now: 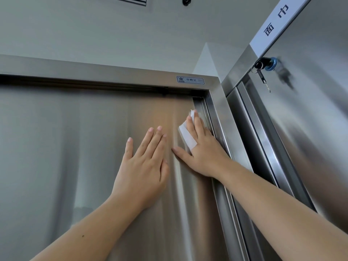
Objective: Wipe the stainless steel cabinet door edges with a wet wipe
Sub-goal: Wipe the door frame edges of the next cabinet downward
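A stainless steel cabinet door (75,147) fills the left and middle of the head view. My right hand (203,147) presses a white wet wipe (186,135) flat against the door near its upper right edge, fingers reaching the groove beside the frame (222,113). My left hand (143,166) lies flat on the door panel just left of it, fingers spread and holding nothing.
A second steel cabinet (310,129) stands at a right angle on the right, with a key (260,70) hanging in its blue lock and a white label strip (276,21) above. A small sticker (190,80) sits on the top frame. The wall is above.
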{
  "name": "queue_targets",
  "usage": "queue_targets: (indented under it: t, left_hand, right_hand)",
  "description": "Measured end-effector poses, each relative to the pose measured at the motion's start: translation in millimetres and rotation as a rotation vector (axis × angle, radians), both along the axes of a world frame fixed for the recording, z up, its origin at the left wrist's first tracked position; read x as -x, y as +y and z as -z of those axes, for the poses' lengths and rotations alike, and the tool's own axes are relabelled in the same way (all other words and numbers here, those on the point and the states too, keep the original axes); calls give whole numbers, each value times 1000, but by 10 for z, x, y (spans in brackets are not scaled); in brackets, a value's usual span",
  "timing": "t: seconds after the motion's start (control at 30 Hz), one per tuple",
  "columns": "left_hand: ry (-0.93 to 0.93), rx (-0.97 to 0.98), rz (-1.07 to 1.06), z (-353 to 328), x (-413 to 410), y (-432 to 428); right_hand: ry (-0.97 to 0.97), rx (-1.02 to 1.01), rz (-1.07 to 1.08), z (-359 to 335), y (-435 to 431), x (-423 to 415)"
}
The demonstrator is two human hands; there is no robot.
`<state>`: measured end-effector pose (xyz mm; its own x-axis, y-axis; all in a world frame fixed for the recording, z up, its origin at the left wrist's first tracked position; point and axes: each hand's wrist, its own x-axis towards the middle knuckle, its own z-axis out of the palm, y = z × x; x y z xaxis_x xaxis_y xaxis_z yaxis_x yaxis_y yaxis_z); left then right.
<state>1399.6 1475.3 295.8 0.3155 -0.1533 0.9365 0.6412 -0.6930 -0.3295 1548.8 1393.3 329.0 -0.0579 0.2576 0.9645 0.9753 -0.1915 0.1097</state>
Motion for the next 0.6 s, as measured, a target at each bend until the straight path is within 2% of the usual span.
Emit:
queue_targets:
  t: [0.1, 0.3, 0.5, 0.6]
  left_hand:
    - [2, -6, 16, 0, 14, -12]
    - [-17, -33, 30, 21, 8, -14]
    - [-29, -60, 49, 16, 0, -15]
    - [-25, -68, 20, 14, 12, -25]
  right_hand:
    - [-2, -1, 35, -163, -1, 24]
    - [-64, 38, 24, 110, 26, -68]
    - [10, 44, 19, -353, 22, -15]
    - [-2, 33, 17, -372, 28, -32]
